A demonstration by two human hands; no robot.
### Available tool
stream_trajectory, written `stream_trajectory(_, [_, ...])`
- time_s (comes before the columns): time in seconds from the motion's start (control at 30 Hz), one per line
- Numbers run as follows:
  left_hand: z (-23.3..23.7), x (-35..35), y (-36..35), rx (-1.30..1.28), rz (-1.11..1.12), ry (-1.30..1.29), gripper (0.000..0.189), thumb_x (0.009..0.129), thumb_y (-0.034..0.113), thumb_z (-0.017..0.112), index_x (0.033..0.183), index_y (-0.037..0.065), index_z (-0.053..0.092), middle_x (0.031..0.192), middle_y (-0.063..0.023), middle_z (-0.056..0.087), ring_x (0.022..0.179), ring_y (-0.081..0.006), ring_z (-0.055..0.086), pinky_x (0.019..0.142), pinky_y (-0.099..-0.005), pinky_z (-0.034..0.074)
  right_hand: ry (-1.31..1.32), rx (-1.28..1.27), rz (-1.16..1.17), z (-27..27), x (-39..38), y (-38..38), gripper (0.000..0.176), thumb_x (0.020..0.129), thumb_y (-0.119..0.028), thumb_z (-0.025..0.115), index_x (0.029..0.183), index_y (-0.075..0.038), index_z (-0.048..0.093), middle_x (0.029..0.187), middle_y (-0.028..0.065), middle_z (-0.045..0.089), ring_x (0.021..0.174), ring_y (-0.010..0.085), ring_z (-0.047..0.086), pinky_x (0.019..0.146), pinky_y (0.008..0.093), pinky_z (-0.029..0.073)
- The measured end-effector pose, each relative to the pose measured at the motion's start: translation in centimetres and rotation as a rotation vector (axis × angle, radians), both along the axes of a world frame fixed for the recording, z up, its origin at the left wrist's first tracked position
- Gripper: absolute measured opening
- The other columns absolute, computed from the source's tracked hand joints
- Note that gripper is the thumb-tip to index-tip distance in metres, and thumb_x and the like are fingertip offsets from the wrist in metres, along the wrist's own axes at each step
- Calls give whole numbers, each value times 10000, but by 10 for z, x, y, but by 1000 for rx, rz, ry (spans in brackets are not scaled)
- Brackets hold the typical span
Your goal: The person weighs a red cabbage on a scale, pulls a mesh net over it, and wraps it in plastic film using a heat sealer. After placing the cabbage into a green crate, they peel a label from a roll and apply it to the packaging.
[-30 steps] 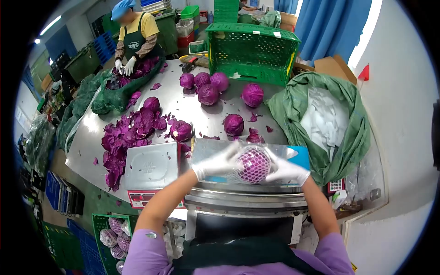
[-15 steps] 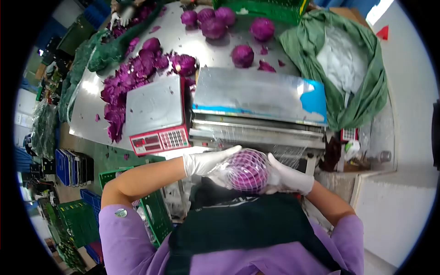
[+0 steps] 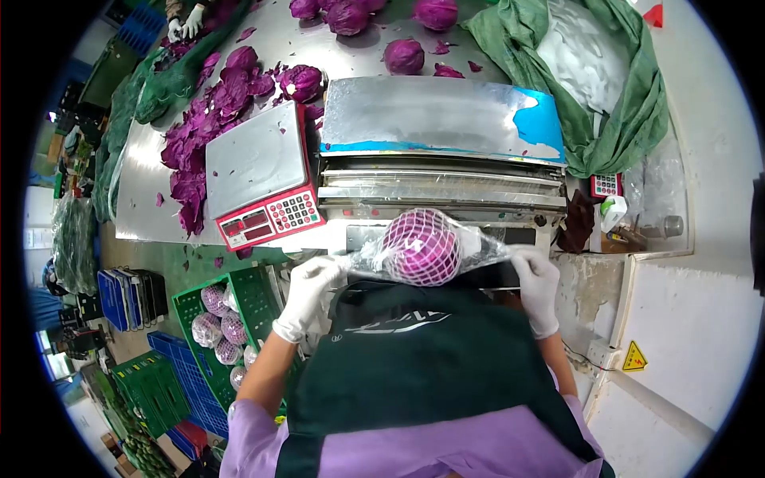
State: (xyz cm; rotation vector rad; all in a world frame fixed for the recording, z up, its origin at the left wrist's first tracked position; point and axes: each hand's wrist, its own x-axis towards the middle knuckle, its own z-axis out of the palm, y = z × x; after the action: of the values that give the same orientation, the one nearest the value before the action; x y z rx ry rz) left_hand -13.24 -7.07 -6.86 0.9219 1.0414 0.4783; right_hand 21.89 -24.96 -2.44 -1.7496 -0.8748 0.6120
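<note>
A purple cabbage (image 3: 421, 247) in white foam netting hangs in a sheet of clear film in front of my dark apron. My left hand (image 3: 309, 291), in a white glove, grips the film's left end. The film's right end is pinched in my gloved right hand (image 3: 538, 288). The film is pulled taut between both hands, just in front of the steel wrapping machine (image 3: 438, 143).
A red-faced weighing scale (image 3: 259, 175) sits left of the machine. Loose purple cabbages (image 3: 404, 56) and torn leaves (image 3: 203, 131) cover the steel table. A green crate (image 3: 223, 319) of netted cabbages stands on the floor at left. A co-worker's gloved hands (image 3: 182, 24) work at the far end.
Both hands have slid apart from cupping the cabbage to gripping the film's two ends, stretching it. The view has tilted further down toward my body.
</note>
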Motion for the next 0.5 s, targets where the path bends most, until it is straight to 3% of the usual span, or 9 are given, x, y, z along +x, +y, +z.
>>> stream_trajectory(0.1, [13, 44, -7, 44, 292, -327, 124, 1001, 190, 567, 952, 76, 579, 812, 18, 555, 709, -83, 506, 703, -252, 444, 36, 179, -135, -5, -13, 34, 139, 974, -53, 548, 869, 12, 611, 672, 9, 582, 597, 88, 547, 575, 239, 436])
stream_trajectory(0.13, [18, 53, -6, 16, 323, -477, 137, 1008, 220, 567, 942, 102, 551, 786, 33, 523, 679, -77, 480, 676, -249, 431, 36, 182, -133, -6, -15, 42, 139, 974, -53, 548, 869, 12, 611, 672, 9, 582, 597, 88, 547, 575, 239, 436])
stream_trajectory(0.2, [40, 60, -4, -45, 461, -402, 161, 1005, 260, 578, 909, 147, 515, 723, 50, 447, 639, -65, 430, 596, -237, 400, 254, 194, -312, -9, -16, 54, 192, 1003, -126, 556, 848, -21, 600, 616, -19, 513, 488, 37, 441, 453, 210, 323])
stream_trajectory(0.23, [37, 51, 0, -47, 520, -403, 146, 1003, 253, 578, 912, 155, 521, 726, 59, 454, 621, -49, 416, 556, -219, 372, 99, 230, -325, -23, -12, 58, 229, 1013, -185, 567, 848, -37, 623, 595, -43, 485, 462, 6, 381, 409, 199, 241])
stream_trajectory(0.33, [65, 34, 8, -113, 817, -200, 120, 995, 209, 583, 894, 164, 536, 696, 95, 460, 504, -5, 333, 433, -179, 255, 13, 100, -236, -18, -19, 54, 236, 1006, -204, 585, 855, -34, 644, 579, -63, 478, 469, 3, 389, 419, 199, 258])
stream_trajectory(0.37, [49, 11, 10, -102, 806, -231, 128, 976, 226, 612, 887, 157, 551, 694, 103, 480, 488, 3, 325, 416, -182, 234, 98, 7, -242, -16, -25, 52, 178, 947, -137, 661, 849, 9, 690, 721, -44, 585, 644, 28, 450, 576, 214, 377])
stream_trajectory(0.4, [22, -24, 12, -91, 795, -260, 142, 956, 243, 640, 880, 149, 565, 693, 111, 500, 473, 10, 317, 398, -185, 213, 120, -47, -233, -27, -30, 51, 204, 937, -158, 675, 825, 13, 683, 690, -37, 575, 633, 31, 446, 572, 221, 381])
stream_trajectory(0.47, [-25, -85, 12, -69, 601, -288, 190, 940, 292, 655, 891, 131, 567, 799, 58, 572, 589, -42, 474, 484, -206, 367, 128, -180, -178, -37, -46, 59, 223, 934, -174, 679, 815, 15, 679, 651, -32, 564, 617, 30, 440, 560, 222, 375])
stream_trajectory(0.5, [-43, -83, 13, -131, 752, -76, 248, 923, 345, 663, 921, 110, 581, 953, -19, 611, 814, -163, 579, 664, -314, 481, 112, -210, -147, -64, -49, 63, 225, 930, -177, 675, 815, 16, 670, 607, -12, 533, 610, 33, 445, 549, 239, 383])
